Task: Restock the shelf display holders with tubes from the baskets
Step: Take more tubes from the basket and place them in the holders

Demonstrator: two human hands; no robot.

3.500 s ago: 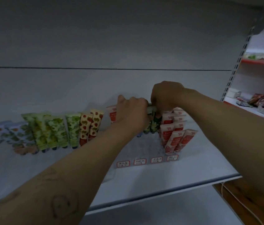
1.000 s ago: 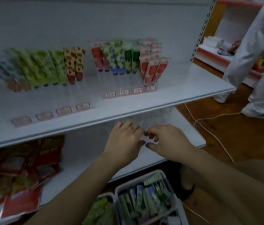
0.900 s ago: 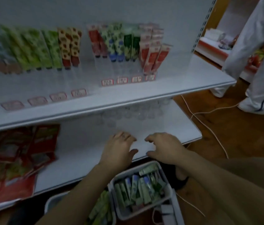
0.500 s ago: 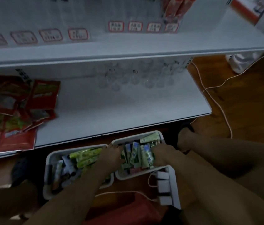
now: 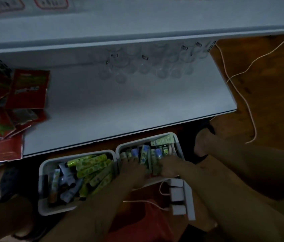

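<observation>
Head view: both hands are down in the right basket (image 5: pixel 178 144) on the floor, among its green and blue tubes (image 5: pixel 144 154). Left hand (image 5: pixel 134 169) is at the basket's left side and right hand (image 5: pixel 170 167) at its near right. Fingertips are buried among the tubes, so I cannot tell the grasp in the dim light. Second basket (image 5: pixel 41 173), holding lime-green tubes (image 5: pixel 89 165), sits just left of it. Clear display holder (image 5: pixel 146 67) stands on the lower shelf (image 5: pixel 120 105) behind the basket.

The lower shelf (image 5: pixel 137 105) is smooth, matt white, like painted metal. On it the display holder (image 5: pixel 148 67) is clear, glossy plastic, and the red packets (image 5: pixel 28 89) are shiny film. The left basket (image 5: pixel 41 180) and the right basket (image 5: pixel 178 145) are matt white plastic. The green tubes (image 5: pixel 92 165) have a slight sheen. The floor (image 5: pixel 268 84) is polished wood.
</observation>
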